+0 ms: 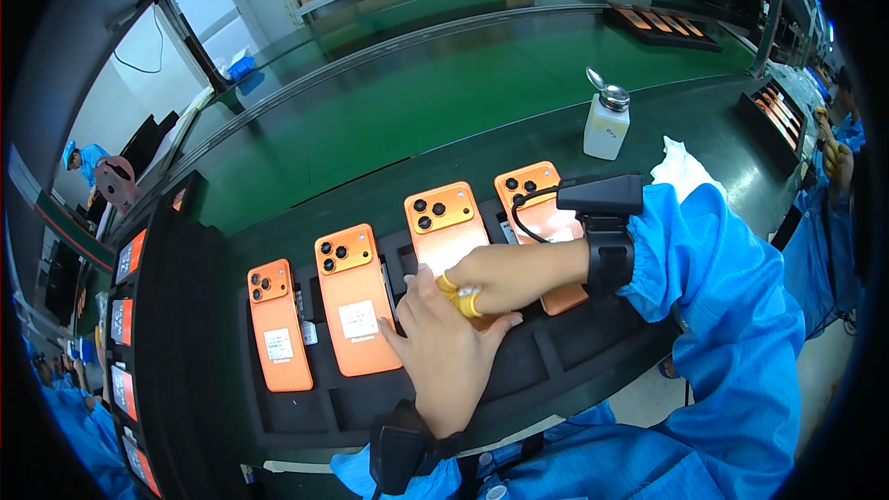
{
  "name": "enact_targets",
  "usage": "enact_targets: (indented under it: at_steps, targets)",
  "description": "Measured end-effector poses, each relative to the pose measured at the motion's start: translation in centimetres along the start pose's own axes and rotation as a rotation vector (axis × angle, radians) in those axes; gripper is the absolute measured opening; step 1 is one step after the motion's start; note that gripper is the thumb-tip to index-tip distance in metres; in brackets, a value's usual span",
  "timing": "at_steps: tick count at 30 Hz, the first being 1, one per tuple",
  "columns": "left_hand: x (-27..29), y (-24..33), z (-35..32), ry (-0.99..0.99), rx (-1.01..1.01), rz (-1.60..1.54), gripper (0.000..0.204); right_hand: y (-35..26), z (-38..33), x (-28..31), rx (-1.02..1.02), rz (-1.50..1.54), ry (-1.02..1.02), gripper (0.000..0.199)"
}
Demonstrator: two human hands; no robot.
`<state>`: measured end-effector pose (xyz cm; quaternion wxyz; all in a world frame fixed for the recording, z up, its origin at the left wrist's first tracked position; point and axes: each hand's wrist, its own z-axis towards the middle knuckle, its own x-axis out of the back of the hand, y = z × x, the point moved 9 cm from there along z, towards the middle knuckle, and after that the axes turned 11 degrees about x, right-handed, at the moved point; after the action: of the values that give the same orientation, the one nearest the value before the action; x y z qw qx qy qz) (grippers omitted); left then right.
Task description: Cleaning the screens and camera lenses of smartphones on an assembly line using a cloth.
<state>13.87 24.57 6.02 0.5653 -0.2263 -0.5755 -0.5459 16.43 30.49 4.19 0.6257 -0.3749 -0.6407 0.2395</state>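
Observation:
Four orange smartphones lie face down in a row on a black foam tray (486, 417). My left hand (444, 347) straddles the lower part of the third phone (451, 222), with its fingers and thumb at the phone's sides. Yellow finger cots cover fingertips of my right hand (505, 280), which is closed over the same phone. Between them shows a small white wad (467, 293), partly hidden. Left of my hands lie the second phone (347, 278) and the first phone (275, 315), each with a white label. My right wrist crosses the fourth phone (528, 181).
A white pump bottle (607, 125) with its metal lid raised stands beyond my right arm, near a crumpled white cloth (687, 167). Stacked black trays (185, 333) rise at the left. More phone trays (662, 28) sit far right. Other people work at both sides.

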Motion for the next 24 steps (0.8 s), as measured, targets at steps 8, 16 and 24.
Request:
enact_targets:
  at_steps: [8,16,24]
  targets:
    - [-0.5,0.4,0.4,-0.009,0.011,0.133,0.109,2.5,0.4,3.5,0.067,0.402,0.356,0.014]
    - [-0.3,2.1,0.3,0.083,-0.04,0.149,0.11,3.2,0.1,3.2,0.032,0.741,0.44,0.017]
    - [-1.6,2.3,1.1,-0.038,0.014,0.162,0.101,3.7,1.0,6.1,-0.01,0.367,0.407,0.019]
